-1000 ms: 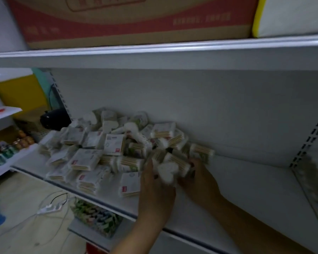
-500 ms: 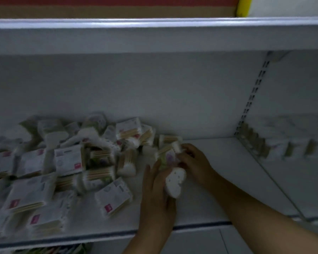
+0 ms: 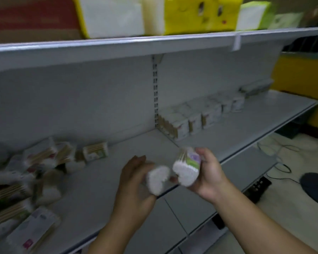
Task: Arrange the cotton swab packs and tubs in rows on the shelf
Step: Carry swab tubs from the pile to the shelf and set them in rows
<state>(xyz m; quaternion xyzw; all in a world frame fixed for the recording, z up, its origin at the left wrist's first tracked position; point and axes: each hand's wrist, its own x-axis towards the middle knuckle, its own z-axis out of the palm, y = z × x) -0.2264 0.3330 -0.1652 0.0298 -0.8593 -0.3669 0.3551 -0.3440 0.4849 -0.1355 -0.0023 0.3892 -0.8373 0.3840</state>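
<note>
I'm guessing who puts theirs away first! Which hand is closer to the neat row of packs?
The right hand, holding a swab pack, is in front of the neat row, below it in the picture. The left hand, gripping a second pack, is farther left.

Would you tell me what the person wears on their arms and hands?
Nothing shows: the left hand and right hand are ungloved, and both forearms are bare of sleeves to the frame's edge. No watch or ring is visible through the blur.
</note>
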